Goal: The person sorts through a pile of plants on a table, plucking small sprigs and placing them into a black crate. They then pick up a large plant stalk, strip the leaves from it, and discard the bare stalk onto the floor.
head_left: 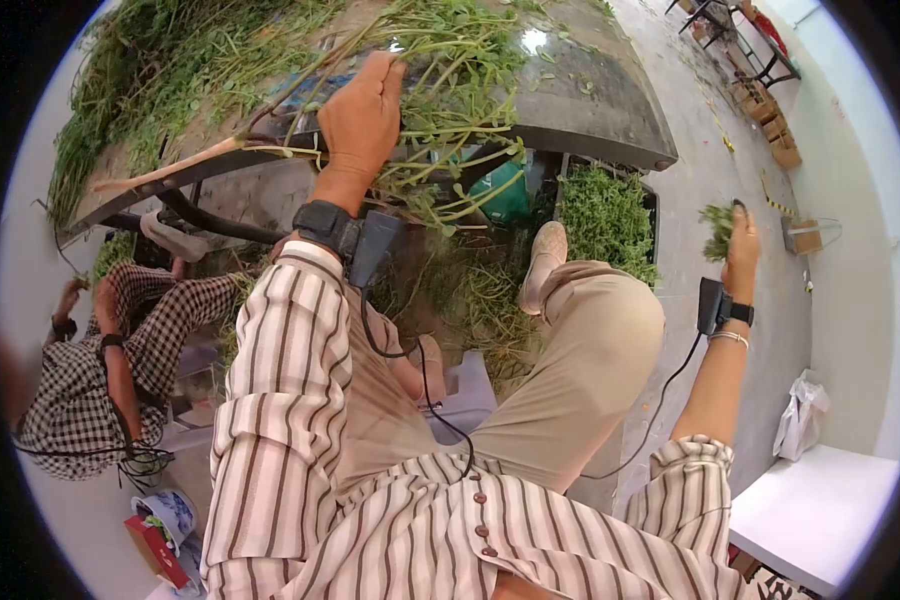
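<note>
Over the near edge of the dark table (610,115), my left hand (358,118) is closed round the stems of a long, branching green plant (455,130). A thick pale stem end sticks out to the left, and leafy branches spread to the right and hang below the edge. Out to my right, away from the table, my right hand (742,250) is closed on a small bunch of leafy sprigs (716,228). A large heap of the same kind of greens (170,95) covers the table's left side.
A dark crate of leafy sprigs (605,215) stands below the table's right end. Stripped stems (495,310) litter the floor between my feet. Another person in checked clothes (90,400) sits at left. A white table (820,510) and a plastic bag (802,412) are at lower right.
</note>
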A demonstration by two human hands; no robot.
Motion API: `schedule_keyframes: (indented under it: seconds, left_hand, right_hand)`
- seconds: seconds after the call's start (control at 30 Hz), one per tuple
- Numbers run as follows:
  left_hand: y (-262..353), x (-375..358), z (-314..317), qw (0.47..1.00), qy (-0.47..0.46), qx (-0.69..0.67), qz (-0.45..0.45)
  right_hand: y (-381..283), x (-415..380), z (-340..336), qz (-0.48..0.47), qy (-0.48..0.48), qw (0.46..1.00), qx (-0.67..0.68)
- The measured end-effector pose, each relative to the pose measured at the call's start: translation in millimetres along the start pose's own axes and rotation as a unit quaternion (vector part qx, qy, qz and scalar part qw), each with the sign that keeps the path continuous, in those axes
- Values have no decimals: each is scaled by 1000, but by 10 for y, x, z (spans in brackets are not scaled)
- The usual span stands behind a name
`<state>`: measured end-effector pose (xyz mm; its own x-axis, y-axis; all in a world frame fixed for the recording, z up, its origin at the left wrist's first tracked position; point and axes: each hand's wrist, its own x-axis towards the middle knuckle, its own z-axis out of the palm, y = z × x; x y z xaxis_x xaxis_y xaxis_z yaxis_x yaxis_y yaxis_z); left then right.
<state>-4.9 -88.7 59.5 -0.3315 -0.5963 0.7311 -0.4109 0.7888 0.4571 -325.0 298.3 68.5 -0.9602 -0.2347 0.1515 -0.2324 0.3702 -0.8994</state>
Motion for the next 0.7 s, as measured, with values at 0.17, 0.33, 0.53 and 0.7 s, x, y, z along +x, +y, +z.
schedule_keyframes:
  seconds: [0.17, 0.33, 0.53, 0.7]
  left_hand:
    - [6, -9, 28, 1000, 11, 6, 11]
    - [-16, -26, 45, 999, 32, 7, 32]
    - [11, -17, 18, 999, 24, 10, 35]
    - [52, -13, 0, 1000, 10, 9, 20]
  right_hand:
    - [508, 89, -190, -79, -31, 977, -196]
    - [-486, -255, -66, -69, -45, 996, 24]
    - [-1715, -946, 231, -188, -108, 958, 190]
    - [-2268, -1214, 353, -246, -257, 875, 329]
